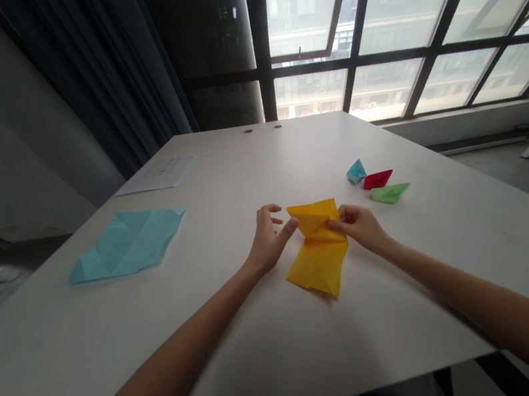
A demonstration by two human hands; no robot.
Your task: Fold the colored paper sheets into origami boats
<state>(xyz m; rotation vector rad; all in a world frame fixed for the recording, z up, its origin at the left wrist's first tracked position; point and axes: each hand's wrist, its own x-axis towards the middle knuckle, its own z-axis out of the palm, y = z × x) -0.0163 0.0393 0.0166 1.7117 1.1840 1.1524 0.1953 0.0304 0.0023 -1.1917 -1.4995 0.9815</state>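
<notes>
A creased yellow sheet of folding paper (320,263) is partly folded, its upper part raised and its lower part spread toward me over the table. My right hand (361,226) pinches its right edge, thumb on the front and fingers behind. At the upper left corner of the paper is my left hand (270,234), its fingers curved and apart, the thumb close to the edge. Whether that thumb touches the paper is hard to see. To the right lie small folded paper boats: a blue one (356,172), a red one (378,180) and a green one (391,193).
A creased light-blue paper sheet (130,243) lies on the white table (249,349) to the left. Behind it is a printed white page (156,175). Beyond the table are a dark curtain (115,67) and large windows (394,0).
</notes>
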